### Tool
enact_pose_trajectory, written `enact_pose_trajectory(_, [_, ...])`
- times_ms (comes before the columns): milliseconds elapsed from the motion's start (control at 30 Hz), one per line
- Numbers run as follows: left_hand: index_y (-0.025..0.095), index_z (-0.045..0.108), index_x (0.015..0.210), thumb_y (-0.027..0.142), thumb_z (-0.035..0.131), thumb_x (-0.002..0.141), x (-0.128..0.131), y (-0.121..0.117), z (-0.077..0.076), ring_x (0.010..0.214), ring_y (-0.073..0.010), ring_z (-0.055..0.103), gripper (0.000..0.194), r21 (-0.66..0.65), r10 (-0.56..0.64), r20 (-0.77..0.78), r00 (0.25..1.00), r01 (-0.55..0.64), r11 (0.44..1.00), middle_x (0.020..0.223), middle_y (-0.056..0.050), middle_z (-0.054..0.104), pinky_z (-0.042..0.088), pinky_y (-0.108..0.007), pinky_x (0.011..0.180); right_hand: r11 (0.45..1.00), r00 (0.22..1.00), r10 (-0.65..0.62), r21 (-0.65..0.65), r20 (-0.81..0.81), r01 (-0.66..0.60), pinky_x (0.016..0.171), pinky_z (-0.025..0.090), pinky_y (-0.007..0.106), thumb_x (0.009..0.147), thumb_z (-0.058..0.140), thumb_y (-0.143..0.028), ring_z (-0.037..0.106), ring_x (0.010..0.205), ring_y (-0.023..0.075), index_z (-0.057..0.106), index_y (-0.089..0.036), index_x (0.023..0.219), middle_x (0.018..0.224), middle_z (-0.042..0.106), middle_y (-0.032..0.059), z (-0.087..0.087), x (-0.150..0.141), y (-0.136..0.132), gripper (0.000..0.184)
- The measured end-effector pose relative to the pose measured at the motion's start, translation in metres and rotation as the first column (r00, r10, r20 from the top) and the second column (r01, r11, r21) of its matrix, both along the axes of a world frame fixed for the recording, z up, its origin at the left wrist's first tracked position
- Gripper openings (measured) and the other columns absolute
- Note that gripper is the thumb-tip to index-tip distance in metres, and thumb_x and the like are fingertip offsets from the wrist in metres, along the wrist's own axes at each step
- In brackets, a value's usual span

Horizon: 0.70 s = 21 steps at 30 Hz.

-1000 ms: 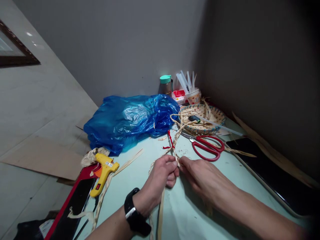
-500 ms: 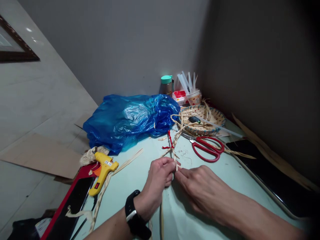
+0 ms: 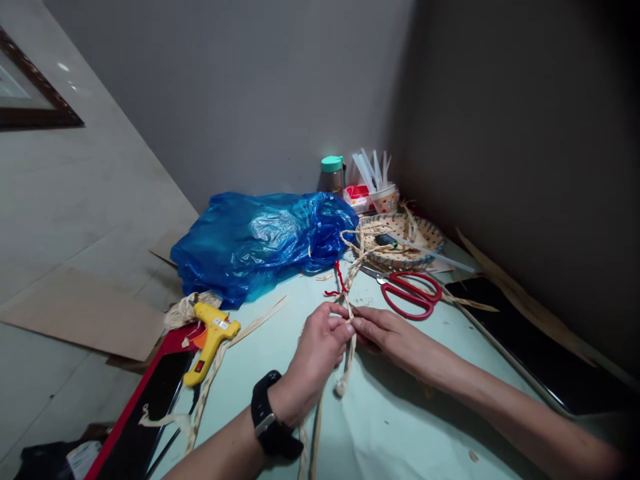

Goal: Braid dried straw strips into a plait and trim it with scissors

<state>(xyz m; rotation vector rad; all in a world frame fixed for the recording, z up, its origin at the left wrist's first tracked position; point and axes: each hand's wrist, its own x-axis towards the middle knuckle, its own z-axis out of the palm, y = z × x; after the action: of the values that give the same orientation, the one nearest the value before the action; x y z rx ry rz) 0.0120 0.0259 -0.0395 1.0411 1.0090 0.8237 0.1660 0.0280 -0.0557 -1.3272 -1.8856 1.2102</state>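
Between my two hands is a pale braided straw cord (image 3: 351, 350), its knotted end hanging down toward me. My left hand (image 3: 325, 340), with a black watch (image 3: 273, 417) on the wrist, pinches the cord from the left. From the right, my right hand (image 3: 387, 333) pinches it at nearly the same spot, fingertips almost touching the left ones. A red tie (image 3: 342, 280) is fastened round the braid just beyond my fingers. The braid runs on toward a woven basket (image 3: 435, 257). Red-handled scissors (image 3: 407, 310) lie just past my right hand.
A yellow glue gun (image 3: 213, 340) lies at the left beside another braid (image 3: 203, 403). Behind are a blue plastic bag (image 3: 260, 240), a green-lidded bottle (image 3: 332, 175) and a paper cup (image 3: 385, 199) of sticks. A dark flat-screened device (image 3: 530, 347) lies at the right.
My right hand has shifted slightly up and lies flatter against the cord. The cord's knotted end now hangs visible below my fingers. The view has shifted slightly.
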Motion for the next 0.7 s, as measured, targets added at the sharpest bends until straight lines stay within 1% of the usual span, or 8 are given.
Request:
enact_pose_trajectory(100, [0.02, 0.047, 0.095, 0.029, 0.062, 0.08, -0.003, 0.001, -0.003, 0.042, -0.0059, 0.032, 0.023, 0.085, -0.029, -0.106, 0.994, 0.038, 0.996, 0.06, 0.006, 0.057, 0.022, -0.019, 0.045, 1.0, 1.0, 0.027, 0.016, 0.003, -0.027, 0.055, 0.031, 0.026, 0.094, 0.036, -0.039, 0.043, 0.057, 0.0129, 0.052, -0.018, 0.063, 0.059, 0.048, -0.0015, -0.002, 0.002, 0.004, 0.04])
enact_pose_trajectory(200, [0.02, 0.05, 0.092, 0.031, 0.058, 0.083, -0.008, 0.001, -0.001, 0.045, -0.0084, 0.039, 0.016, 0.189, -0.034, -0.29, 0.956, 0.092, 0.978, 0.062, 0.003, 0.063, 0.028, -0.021, 0.049, 0.999, 1.0, 0.023, 0.042, 0.017, -0.023, 0.055, 0.028, 0.026, 0.091, 0.041, -0.036, 0.042, 0.057, 0.0133, 0.054, -0.017, 0.061, 0.058, 0.048, -0.0014, -0.001, 0.006, 0.007, 0.038])
enact_pose_trajectory(333, [0.019, 0.055, 0.078, 0.031, 0.053, 0.087, -0.014, -0.003, 0.016, 0.052, -0.0128, 0.047, 0.015, 0.279, -0.019, -0.526, 0.85, 0.193, 0.941, 0.06, 0.0, 0.066, 0.032, -0.024, 0.054, 0.999, 1.0, 0.004, 0.054, 0.0, -0.004, 0.055, 0.026, 0.027, 0.088, 0.047, -0.034, 0.042, 0.054, 0.0137, 0.051, -0.018, 0.056, 0.054, 0.048, -0.001, 0.003, 0.007, 0.006, 0.037])
enact_pose_trajectory(467, [0.02, 0.055, 0.069, 0.025, 0.045, 0.091, -0.012, -0.017, 0.03, 0.059, -0.0157, 0.054, 0.024, 0.353, 0.047, -0.674, 0.737, 0.266, 0.897, 0.062, -0.002, 0.065, 0.035, -0.026, 0.06, 1.0, 0.993, 0.029, 0.001, -0.116, -0.029, 0.06, 0.035, 0.027, 0.091, 0.043, -0.034, 0.05, 0.055, 0.0146, 0.06, -0.016, 0.062, 0.057, 0.059, 0.0017, 0.01, 0.005, 0.0, 0.038])
enact_pose_trajectory(533, [0.021, 0.055, 0.074, 0.023, 0.041, 0.093, -0.007, -0.027, 0.029, 0.06, -0.0163, 0.056, 0.024, 0.409, 0.087, -0.707, 0.702, 0.306, 0.86, 0.066, -0.002, 0.066, 0.035, -0.027, 0.061, 0.998, 0.978, 0.042, -0.045, -0.202, -0.052, 0.062, 0.039, 0.026, 0.092, 0.041, -0.035, 0.055, 0.058, 0.0147, 0.062, -0.015, 0.069, 0.061, 0.062, 0.0024, 0.011, 0.003, -0.003, 0.037])
enact_pose_trajectory(567, [0.021, 0.056, 0.077, 0.022, 0.04, 0.094, -0.004, -0.032, 0.027, 0.062, -0.017, 0.056, 0.023, 0.443, 0.107, -0.726, 0.68, 0.343, 0.828, 0.07, -0.003, 0.066, 0.035, -0.028, 0.062, 0.996, 0.969, 0.04, -0.068, -0.242, -0.058, 0.061, 0.039, 0.026, 0.092, 0.04, -0.035, 0.055, 0.058, 0.0141, 0.06, -0.015, 0.07, 0.061, 0.061, 0.0021, 0.011, 0.002, -0.004, 0.036])
enact_pose_trajectory(633, [0.021, 0.059, 0.086, 0.02, 0.038, 0.094, 0.001, -0.041, 0.021, 0.065, -0.0189, 0.057, 0.022, 0.496, 0.155, -0.767, 0.623, 0.422, 0.759, 0.079, -0.007, 0.068, 0.033, -0.03, 0.063, 0.993, 0.954, 0.02, -0.106, -0.3, -0.054, 0.054, 0.035, 0.024, 0.091, 0.042, -0.038, 0.049, 0.053, 0.0119, 0.057, -0.015, 0.066, 0.057, 0.054, -0.0004, 0.009, 0.0, -0.004, 0.037])
enact_pose_trajectory(700, [0.021, 0.061, 0.091, 0.021, 0.04, 0.094, 0.004, -0.047, 0.018, 0.066, -0.021, 0.058, 0.021, 0.509, 0.182, -0.798, 0.575, 0.481, 0.714, 0.083, -0.009, 0.068, 0.031, -0.032, 0.064, 0.991, 0.943, -0.004, -0.13, -0.333, -0.041, 0.049, 0.029, 0.023, 0.088, 0.046, -0.041, 0.04, 0.049, 0.0101, 0.056, -0.015, 0.065, 0.053, 0.047, -0.0031, 0.006, -0.002, -0.003, 0.036])
